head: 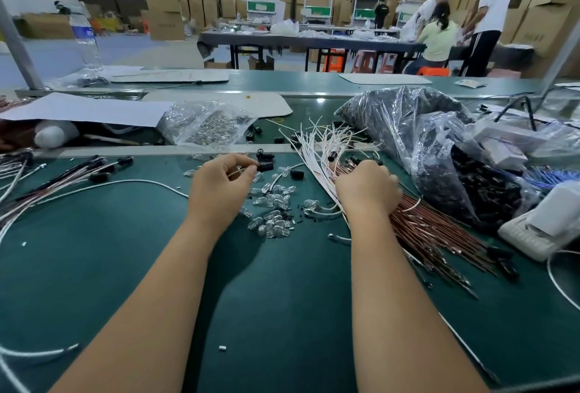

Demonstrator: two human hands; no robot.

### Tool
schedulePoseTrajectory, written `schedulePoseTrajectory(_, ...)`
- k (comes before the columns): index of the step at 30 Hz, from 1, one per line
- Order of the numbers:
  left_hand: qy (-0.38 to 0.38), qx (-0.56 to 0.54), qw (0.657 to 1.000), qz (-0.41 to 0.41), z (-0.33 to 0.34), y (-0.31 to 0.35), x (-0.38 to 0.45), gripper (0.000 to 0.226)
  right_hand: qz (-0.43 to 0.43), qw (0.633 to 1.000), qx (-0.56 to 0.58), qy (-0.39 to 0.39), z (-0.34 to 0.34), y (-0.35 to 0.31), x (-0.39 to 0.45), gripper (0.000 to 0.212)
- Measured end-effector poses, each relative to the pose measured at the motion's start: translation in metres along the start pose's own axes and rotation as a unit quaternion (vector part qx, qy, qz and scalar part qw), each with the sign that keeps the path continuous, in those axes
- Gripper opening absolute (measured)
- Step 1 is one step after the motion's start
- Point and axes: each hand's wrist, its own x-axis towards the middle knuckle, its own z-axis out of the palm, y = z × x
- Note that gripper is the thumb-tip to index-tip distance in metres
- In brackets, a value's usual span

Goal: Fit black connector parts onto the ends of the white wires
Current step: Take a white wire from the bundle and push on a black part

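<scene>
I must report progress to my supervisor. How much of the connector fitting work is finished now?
Done: a pile of wires with black ends lies at the left. In hand: the left hand pinches a thin wire at a black connector; the right hand reaches into the loose wire bundle. Left: most of that bundle and a full bag of black parts.

Two bare forearms reach in from the bottom edge, each ending in a bare hand. The left hand (221,184) and the right hand (367,188) wear no gloves, rings, watch or bands at the wrist. No sleeve shows on either arm up to the lower edge of the view. Fingernails on the left hand look short and unpainted; those on the right hand are hidden.
</scene>
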Motion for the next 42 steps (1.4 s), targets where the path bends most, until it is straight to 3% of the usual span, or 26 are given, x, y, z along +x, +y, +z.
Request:
schedulePoseTrajectory(7, -0.006, 0.013, 1.000, 0.000, -0.002, 0.001, -0.002, 0.005, 0.008, 0.996, 0.073, 0.058, 0.003, 0.001, 0.000, 0.013)
schedulePoseTrajectory(10, -0.007, 0.018, 1.000, 0.000, -0.002, 0.000, -0.002, 0.005, 0.007, 0.989, 0.085, 0.117, 0.002, -0.001, -0.002, 0.021)
schedulePoseTrajectory(14, 0.001, 0.009, 1.000, -0.008, -0.003, 0.000, -0.001, 0.005, -0.075, 0.962, 0.081, 0.251, 0.000, -0.011, -0.005, 0.023)
schedulePoseTrajectory(16, 0.003, -0.025, 0.999, -0.022, -0.004, 0.001, 0.002, 0.011, -0.149, 0.943, 0.097, 0.281, 0.001, -0.021, -0.010, 0.020)
schedulePoseTrajectory(19, 0.005, -0.065, 0.997, -0.051, -0.007, -0.001, 0.005, 0.011, -0.259, 0.924, 0.121, 0.252, 0.008, -0.037, -0.023, 0.018)
schedulePoseTrajectory(22, 0.015, -0.073, 0.995, -0.062, -0.009, -0.005, 0.007, 0.012, -0.303, 0.919, 0.154, 0.200, 0.018, -0.047, -0.034, 0.017)
schedulePoseTrajectory(29, 0.001, -0.072, 0.996, -0.056, -0.011, -0.007, 0.007, 0.009, -0.305, 0.906, 0.263, 0.130, 0.021, -0.048, -0.039, 0.016)
schedulePoseTrajectory(42, -0.002, -0.122, 0.991, -0.046, -0.015, -0.005, 0.007, 0.009, -0.305, 0.908, 0.274, 0.089, 0.020, -0.046, -0.038, 0.018)
